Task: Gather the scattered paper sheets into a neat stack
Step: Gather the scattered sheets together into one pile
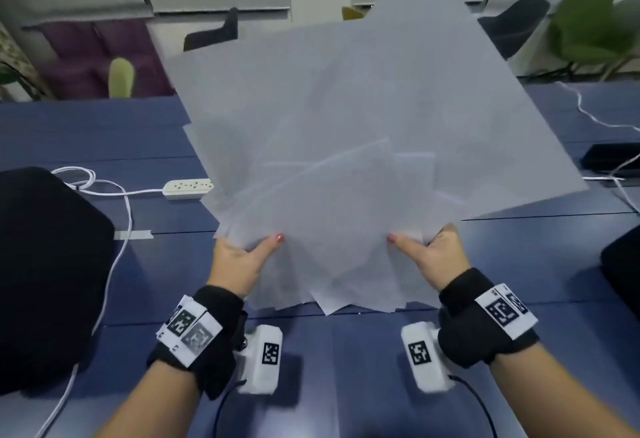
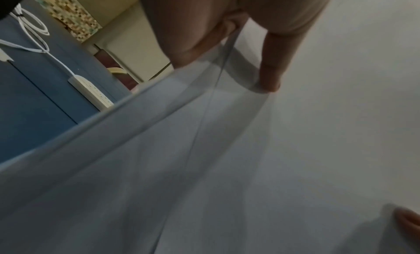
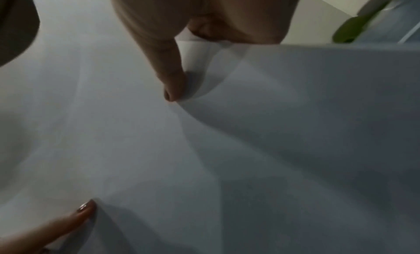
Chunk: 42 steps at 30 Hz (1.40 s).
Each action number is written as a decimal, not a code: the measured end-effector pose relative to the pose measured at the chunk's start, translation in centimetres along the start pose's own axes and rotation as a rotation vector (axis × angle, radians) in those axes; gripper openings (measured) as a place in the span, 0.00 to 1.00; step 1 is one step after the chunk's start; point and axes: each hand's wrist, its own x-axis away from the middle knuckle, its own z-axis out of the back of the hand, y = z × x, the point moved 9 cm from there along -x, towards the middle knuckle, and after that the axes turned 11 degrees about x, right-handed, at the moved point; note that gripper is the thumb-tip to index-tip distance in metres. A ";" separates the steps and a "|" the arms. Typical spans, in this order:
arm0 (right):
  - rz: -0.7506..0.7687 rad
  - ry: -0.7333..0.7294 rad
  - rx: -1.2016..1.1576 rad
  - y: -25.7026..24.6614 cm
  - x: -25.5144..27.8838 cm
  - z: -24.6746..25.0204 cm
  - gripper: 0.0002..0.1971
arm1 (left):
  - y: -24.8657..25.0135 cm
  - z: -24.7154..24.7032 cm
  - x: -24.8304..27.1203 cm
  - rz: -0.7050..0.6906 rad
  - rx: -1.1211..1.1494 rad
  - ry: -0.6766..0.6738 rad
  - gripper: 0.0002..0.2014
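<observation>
Both-handed, left hand [image 1: 239, 261] and right hand [image 1: 433, 257] pinch the fanned paper sheets [image 1: 346, 132] upright, thumbs forward.

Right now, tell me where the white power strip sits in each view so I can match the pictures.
Head: the power strip lies on the blue table, left of centre, its right end hidden behind the paper sheets.
Left wrist: the power strip is at centre left, running diagonally, its lower end behind the sheets' edge.
Right wrist: not in it.
Shared landmark: the paper sheets, which fill both wrist views too.
</observation>
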 end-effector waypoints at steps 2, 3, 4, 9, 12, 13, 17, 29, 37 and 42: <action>0.011 -0.017 0.023 -0.5 0.0 0.4 0.22 | 0.8 0.6 -0.3 -0.033 0.003 0.020 0.21; 0.024 -0.028 0.023 -1.0 0.1 0.6 0.22 | 1.1 0.9 -0.5 -0.040 -0.003 0.006 0.21; 0.020 -0.041 0.000 -1.2 0.1 0.8 0.20 | 1.3 1.0 -0.7 -0.032 -0.011 -0.020 0.20; -0.072 -0.173 0.003 -0.8 0.3 -0.6 0.09 | 1.5 -0.6 0.1 0.024 -0.038 -0.158 0.14; -0.035 -0.162 -0.045 -1.6 0.5 -0.9 0.14 | 1.3 -0.1 -0.2 0.028 0.019 -0.079 0.16; -0.004 -0.147 -0.094 -1.6 0.2 -0.6 0.13 | 1.1 0.1 -0.4 0.043 0.022 -0.077 0.15; 0.135 -0.094 -0.235 -3.5 -0.6 0.5 0.03 | 0.4 0.6 -0.6 0.103 0.054 -0.075 0.10; 0.245 -0.013 -0.192 -4.6 -2.9 1.7 0.23 | 1.2 2.2 -0.7 -0.055 0.312 0.151 0.37; 0.227 0.216 -0.230 -3.8 -2.6 2.3 0.32 | -0.7 0.5 -0.2 0.027 0.298 0.003 0.50; 0.374 0.178 -0.312 -6.0 -3.1 3.2 0.22 | -3.1 -0.7 0.3 0.243 0.085 -0.161 0.17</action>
